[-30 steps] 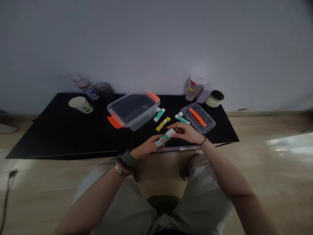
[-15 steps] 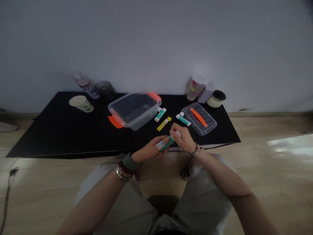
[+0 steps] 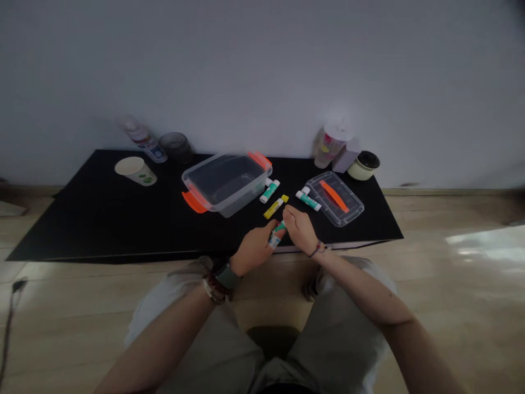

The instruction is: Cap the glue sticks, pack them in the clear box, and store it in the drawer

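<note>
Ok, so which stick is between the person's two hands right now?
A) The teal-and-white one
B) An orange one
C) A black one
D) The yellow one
A: the teal-and-white stick is held between the left hand and the right hand, while the yellow stick lies on the black table.

The scene is being recorded from one head-worn camera, which is being carried above the person's lap and is being pointed forward and down, away from the body. The black counter (image 3: 82, 230) is being seen from its near side at close range, while the wall (image 3: 262, 71) is being taken in across the far part of the frame. The wooden floor (image 3: 451, 306) is being caught at left and right, the legs (image 3: 340, 339) along the near edge, and the left hand (image 3: 256, 249) and right hand (image 3: 301, 230) just below centre.
</note>
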